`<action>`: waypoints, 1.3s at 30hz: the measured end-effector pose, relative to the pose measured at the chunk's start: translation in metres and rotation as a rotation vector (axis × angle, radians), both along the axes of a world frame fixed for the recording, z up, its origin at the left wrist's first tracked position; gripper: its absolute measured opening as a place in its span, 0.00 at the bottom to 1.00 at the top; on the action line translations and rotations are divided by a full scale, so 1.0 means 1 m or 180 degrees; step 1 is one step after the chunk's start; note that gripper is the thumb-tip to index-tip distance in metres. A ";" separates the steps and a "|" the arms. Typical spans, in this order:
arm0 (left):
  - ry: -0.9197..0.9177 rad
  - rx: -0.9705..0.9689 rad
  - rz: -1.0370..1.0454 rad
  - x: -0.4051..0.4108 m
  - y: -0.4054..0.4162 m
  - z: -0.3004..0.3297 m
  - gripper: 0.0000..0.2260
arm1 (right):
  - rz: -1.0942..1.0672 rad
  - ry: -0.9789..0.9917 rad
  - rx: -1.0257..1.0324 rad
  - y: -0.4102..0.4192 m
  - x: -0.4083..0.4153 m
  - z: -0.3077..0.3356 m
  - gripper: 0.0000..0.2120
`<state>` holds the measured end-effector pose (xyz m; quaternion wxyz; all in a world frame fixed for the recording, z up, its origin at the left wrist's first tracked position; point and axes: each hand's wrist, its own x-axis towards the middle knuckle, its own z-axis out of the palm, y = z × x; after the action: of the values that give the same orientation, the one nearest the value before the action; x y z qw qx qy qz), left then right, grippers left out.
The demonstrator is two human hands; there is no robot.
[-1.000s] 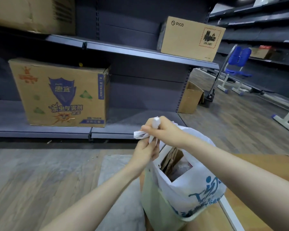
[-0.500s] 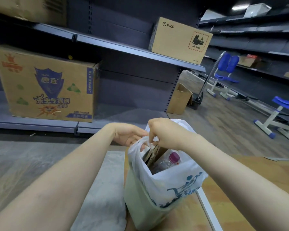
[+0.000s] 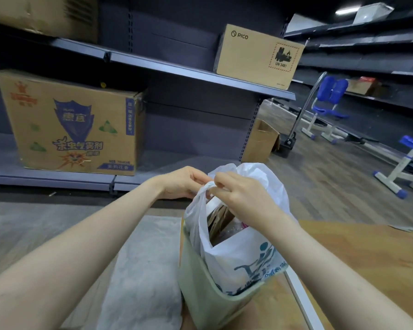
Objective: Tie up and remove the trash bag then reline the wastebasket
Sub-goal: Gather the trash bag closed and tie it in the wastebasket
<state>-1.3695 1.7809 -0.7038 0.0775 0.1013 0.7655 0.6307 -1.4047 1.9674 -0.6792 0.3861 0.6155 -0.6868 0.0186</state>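
A: Both hands are up over the wastebasket [image 3: 200, 289], and it's all about the handles of that white trash bag [image 3: 243, 256].

B: Right, the left hand [image 3: 179, 184] has its fingers pinched on the bag's handle strip, and the right hand [image 3: 243, 198] is clenched on the same bunched loop, the two hands touching.

A: The bag sits inside the pale green wastebasket, its top standing above the rim, mouth gaping towards us.

B: Cardboard scraps [image 3: 218, 220] show through that opening, plus something clear with a pink cap.

A: The basket stands on the floor, between a grey mat [image 3: 143, 270] on its left and a wooden board [image 3: 358, 251] on its right.

B: Behind, a big printed carton [image 3: 69, 125] near the front edge of the bottom shelf [image 3: 50, 178], and a PICO box [image 3: 258, 55] on the shelf above.
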 end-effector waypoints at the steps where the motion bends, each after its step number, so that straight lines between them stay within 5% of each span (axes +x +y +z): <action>1: 0.0228 -0.0226 0.0150 0.004 0.001 0.004 0.19 | -0.0022 -0.0017 -0.0001 0.001 -0.002 -0.002 0.07; 4: 0.1133 -0.1172 0.0542 0.012 0.001 0.009 0.07 | -0.0031 0.0014 -0.0137 0.005 -0.007 -0.006 0.08; 6: 0.2020 -0.2556 0.0876 0.012 -0.004 0.001 0.06 | 0.0054 0.0008 -0.0293 0.005 -0.008 -0.006 0.18; 8: 0.3006 -0.3660 0.1199 0.008 -0.009 -0.012 0.06 | 0.0097 0.0033 -0.0351 0.005 -0.009 -0.006 0.15; 13: 0.4140 -0.3965 0.1790 0.013 -0.020 -0.030 0.10 | 0.0292 0.0016 -0.0559 0.002 -0.010 -0.004 0.10; 16: 0.4293 -0.3895 0.1892 0.015 -0.022 -0.035 0.12 | 0.0488 -0.0113 -0.0645 0.005 -0.007 -0.002 0.08; 25: 0.4814 -0.4831 0.2480 0.011 -0.064 -0.046 0.08 | 0.0287 0.0816 -0.0450 0.030 -0.010 -0.004 0.07; 39: 0.4003 -0.5624 0.2266 0.002 -0.088 -0.090 0.10 | -0.0002 0.0869 0.0215 0.077 -0.001 -0.009 0.14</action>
<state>-1.3676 1.6929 -0.7933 -0.4587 0.0864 0.8302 -0.3048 -1.4053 2.0444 -0.6886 0.4550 0.6248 -0.6282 -0.0887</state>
